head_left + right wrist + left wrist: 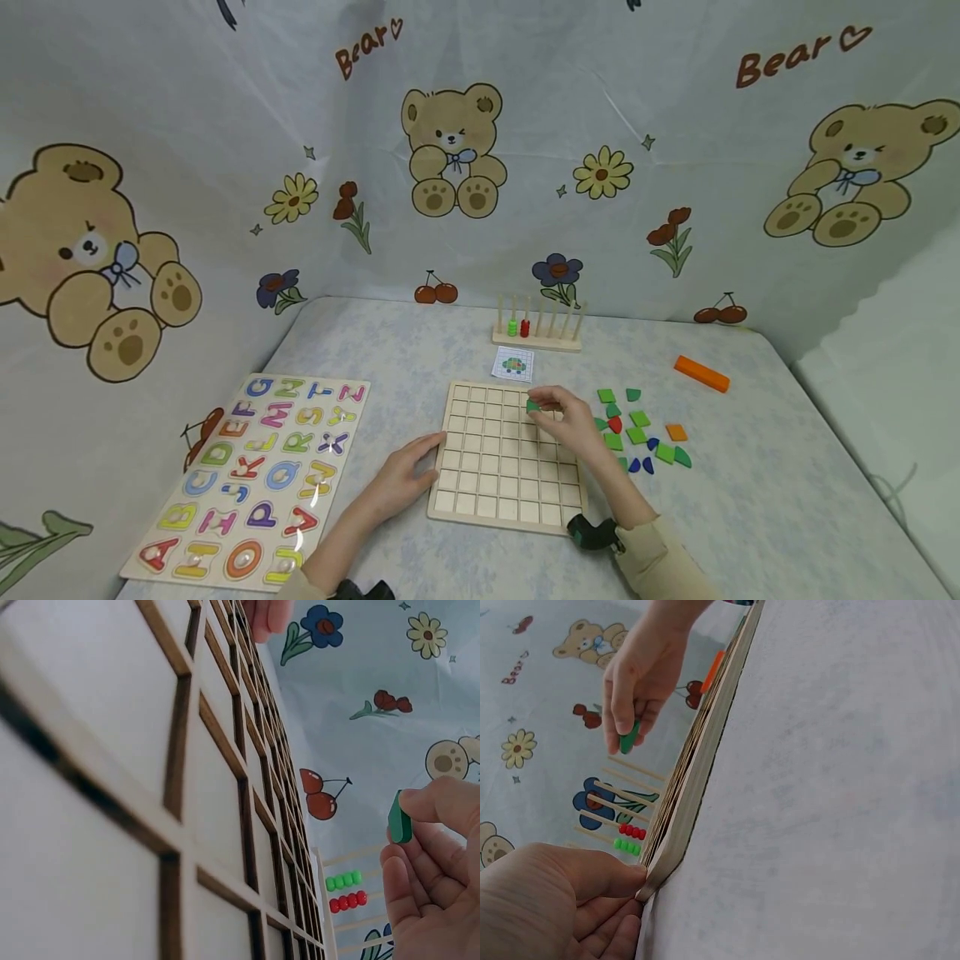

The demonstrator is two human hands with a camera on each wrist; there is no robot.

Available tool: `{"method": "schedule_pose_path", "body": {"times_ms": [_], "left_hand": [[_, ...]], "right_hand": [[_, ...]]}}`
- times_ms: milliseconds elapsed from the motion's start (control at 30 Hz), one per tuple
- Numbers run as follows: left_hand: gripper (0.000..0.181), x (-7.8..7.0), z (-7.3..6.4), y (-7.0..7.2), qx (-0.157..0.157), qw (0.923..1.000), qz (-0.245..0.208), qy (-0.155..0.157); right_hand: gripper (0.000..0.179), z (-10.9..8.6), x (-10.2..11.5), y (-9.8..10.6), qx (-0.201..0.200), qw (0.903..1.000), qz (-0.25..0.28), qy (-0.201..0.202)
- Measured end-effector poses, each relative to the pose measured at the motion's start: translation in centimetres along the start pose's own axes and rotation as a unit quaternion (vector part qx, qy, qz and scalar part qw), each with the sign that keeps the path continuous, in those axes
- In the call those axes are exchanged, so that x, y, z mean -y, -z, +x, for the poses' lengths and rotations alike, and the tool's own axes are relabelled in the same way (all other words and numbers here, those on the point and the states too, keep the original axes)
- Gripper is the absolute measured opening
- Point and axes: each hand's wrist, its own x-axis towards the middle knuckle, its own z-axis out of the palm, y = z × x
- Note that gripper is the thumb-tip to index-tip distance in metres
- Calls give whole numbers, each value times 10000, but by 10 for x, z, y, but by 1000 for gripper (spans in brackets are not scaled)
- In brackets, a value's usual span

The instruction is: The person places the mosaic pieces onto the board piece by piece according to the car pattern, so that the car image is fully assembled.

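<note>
My right hand (564,419) pinches a small green quarter-round piece (400,817) between thumb and fingertips. It is above the far right part of a wooden grid board (487,458). In the left wrist view, the green piece (630,738) hangs below the right fingertips, apart from the board. My left hand (405,475) is at the board's left edge, where the thumb and curled fingers grip the rim in the left wrist view. Beyond the board lies a picture card (513,364) with a gridded green turtle-like figure.
Several loose green, blue, red and orange pieces (637,435) lie right of the board. An alphabet puzzle board (258,467) lies to the left. Behind the card stands a peg rack (536,340) with green and red beads. An orange bar (701,373) lies far right.
</note>
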Motion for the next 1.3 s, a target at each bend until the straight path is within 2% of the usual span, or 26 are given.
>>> {"method": "schedule_pose_path", "body": {"times_ms": [433, 600, 833, 1300], "left_hand": [[56, -1, 0, 1, -33, 10000, 31, 0], [56, 1, -1, 0, -10, 10000, 2, -22], [56, 1, 0, 0, -27, 9999, 93, -81], [56, 1, 0, 0, -41, 10000, 14, -37]], "right_hand": [[30, -3, -13, -7, 496, 9981, 83, -356], [29, -6, -16, -9, 635, 9976, -215, -145], [26, -9, -19, -11, 538, 9968, -566, 189], [25, -9, -22, -11, 597, 9945, -809, 297]]}}
